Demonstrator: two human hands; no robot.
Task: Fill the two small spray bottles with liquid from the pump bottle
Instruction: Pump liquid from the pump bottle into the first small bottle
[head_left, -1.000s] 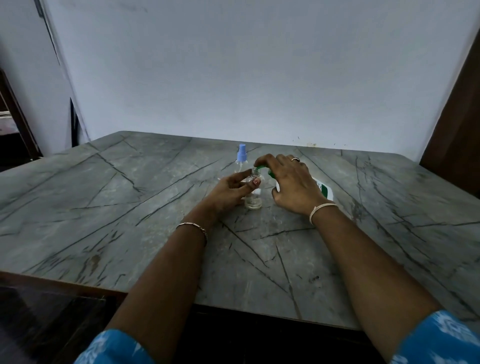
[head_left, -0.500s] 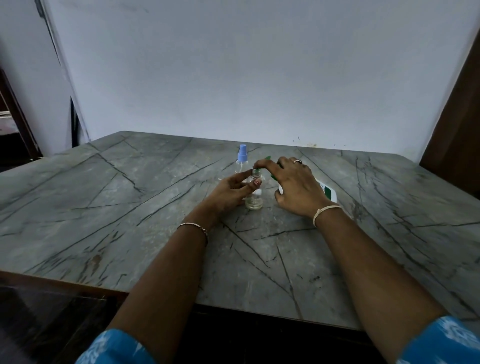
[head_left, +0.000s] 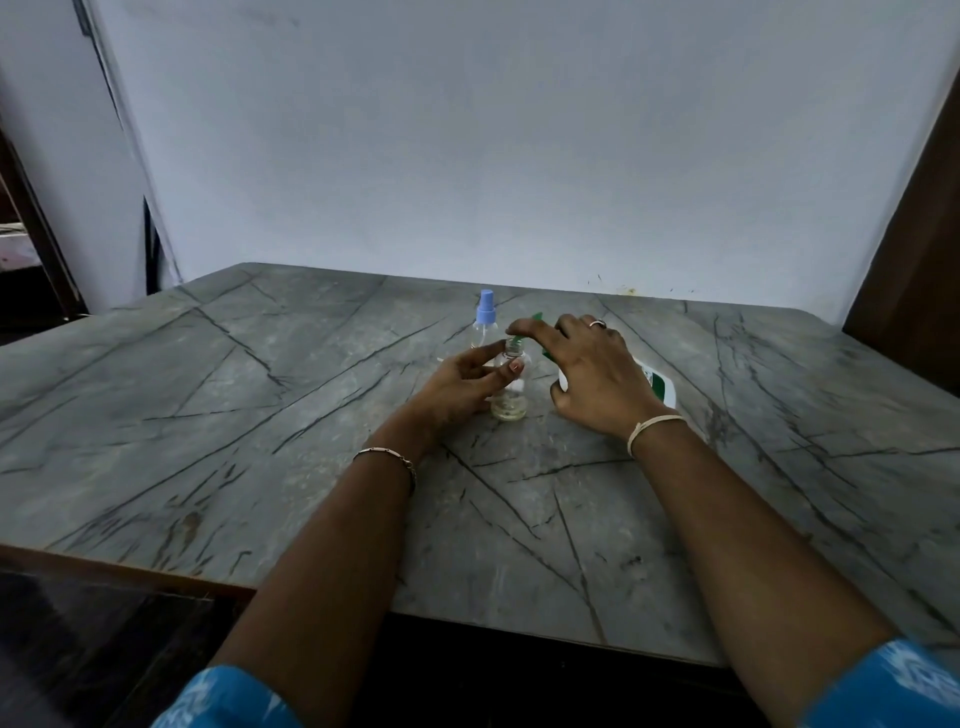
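Note:
A small clear spray bottle (head_left: 510, 402) without its cap stands in the middle of the table, with a little yellowish liquid at its bottom. My left hand (head_left: 462, 387) holds it by the side, thumb and fingers around its body. My right hand (head_left: 592, 371) grips the white pump bottle (head_left: 660, 384) with the green pump head (head_left: 519, 340); its forefinger lies on the pump, whose nozzle sits over the open neck. A second small spray bottle (head_left: 484, 325) with a blue cap stands just behind, upright.
The grey marble-patterned table (head_left: 260, 415) reaches to a pale wall at the back. A dark wooden panel (head_left: 914, 260) stands at the right. The table's front edge runs close to my arms.
My right hand has lifted slightly on the pump head, so a bit more of the green top shows. The left hand and both small bottles have stayed in place.

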